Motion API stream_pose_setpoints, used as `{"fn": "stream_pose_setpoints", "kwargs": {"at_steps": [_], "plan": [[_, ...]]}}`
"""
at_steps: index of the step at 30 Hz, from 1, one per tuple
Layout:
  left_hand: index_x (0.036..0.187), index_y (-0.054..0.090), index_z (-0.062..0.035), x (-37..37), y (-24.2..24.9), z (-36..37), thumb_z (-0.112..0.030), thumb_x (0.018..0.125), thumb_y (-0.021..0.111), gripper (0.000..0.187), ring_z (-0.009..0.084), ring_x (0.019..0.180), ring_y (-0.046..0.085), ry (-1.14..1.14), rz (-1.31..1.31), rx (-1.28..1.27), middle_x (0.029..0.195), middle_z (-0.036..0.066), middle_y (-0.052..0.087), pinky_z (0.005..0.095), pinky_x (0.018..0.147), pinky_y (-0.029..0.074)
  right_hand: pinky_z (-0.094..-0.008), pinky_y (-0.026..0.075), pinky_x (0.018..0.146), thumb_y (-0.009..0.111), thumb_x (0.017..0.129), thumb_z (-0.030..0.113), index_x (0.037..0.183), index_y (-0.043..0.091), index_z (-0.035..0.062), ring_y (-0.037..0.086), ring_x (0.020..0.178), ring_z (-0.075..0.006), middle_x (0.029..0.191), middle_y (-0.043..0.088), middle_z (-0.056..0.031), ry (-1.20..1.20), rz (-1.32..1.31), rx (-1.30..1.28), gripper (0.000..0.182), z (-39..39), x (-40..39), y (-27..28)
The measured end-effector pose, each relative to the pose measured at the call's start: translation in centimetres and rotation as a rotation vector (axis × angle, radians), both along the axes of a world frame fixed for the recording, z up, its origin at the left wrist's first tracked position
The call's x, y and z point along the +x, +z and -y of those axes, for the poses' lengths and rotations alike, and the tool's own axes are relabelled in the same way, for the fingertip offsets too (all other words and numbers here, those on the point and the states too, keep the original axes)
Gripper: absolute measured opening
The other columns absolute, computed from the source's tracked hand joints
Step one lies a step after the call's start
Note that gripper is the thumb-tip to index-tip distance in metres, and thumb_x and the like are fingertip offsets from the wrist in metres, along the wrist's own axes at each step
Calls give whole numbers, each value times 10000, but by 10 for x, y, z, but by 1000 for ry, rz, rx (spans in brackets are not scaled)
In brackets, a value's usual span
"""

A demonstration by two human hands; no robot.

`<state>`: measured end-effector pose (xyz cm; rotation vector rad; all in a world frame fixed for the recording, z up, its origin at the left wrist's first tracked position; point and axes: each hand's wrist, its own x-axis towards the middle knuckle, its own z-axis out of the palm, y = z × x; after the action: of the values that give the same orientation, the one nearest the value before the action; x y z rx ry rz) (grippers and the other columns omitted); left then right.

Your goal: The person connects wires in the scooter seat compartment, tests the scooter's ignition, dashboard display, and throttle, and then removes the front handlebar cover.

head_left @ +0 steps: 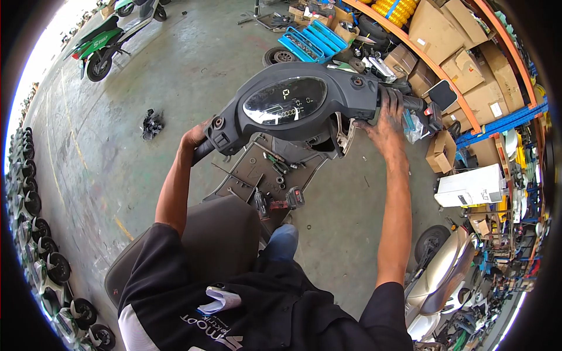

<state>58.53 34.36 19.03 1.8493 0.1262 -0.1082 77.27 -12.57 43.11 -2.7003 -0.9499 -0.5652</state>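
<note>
A scooter's dark grey handlebar cover (345,96) spans the view, with a lit oval display (285,102) showing a "P" and digits. My left hand (198,136) is wrapped round the left handlebar grip (204,152), beside the switch cluster. At the other end my right hand (386,124) closes round the right handlebar grip (411,102), its fingers over the top and darkened with grime. Under the cover, near the right hand, an opening shows a metal bracket (345,137). A phone (442,95) sits just beyond the right grip.
Below, the footboard (249,169) carries loose tools and a cordless drill (278,202). The scooter seat (216,234) is beneath me. A blue toolbox (313,42) and shelves of cardboard boxes (462,70) stand ahead right. Another scooter (445,281) is at right; a green one (99,47) stands far left.
</note>
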Motion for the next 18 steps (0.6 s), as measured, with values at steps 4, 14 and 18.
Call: {"fn": "stream_pose_setpoints", "kwargs": {"at_steps": [4,14,18], "plan": [[1353,492,-30,3,-9,-5,-236,953,524,451,147,1142,500,-26,-4,-64,1289,51,569,295,1016,381,-469,314,1119,875,550,352,1397,298,30,252,1364,-384,1429,340,-147,3,-29,-24,1074,0,0,9],[1318,512,-15,1,-2,-3,-215,927,554,441,149,1118,512,-46,28,10,1256,65,588,298,1002,394,-472,306,1124,877,545,308,1376,335,16,276,1343,-400,1406,383,-146,53,-70,-74,1035,4,10,10],[1309,520,-12,3,-8,-2,-217,930,551,431,146,1113,514,-27,29,-65,1243,63,592,297,996,399,-478,311,1123,875,543,299,1379,337,20,280,1344,-408,1409,384,-147,57,-89,-68,1033,3,8,13]]}}
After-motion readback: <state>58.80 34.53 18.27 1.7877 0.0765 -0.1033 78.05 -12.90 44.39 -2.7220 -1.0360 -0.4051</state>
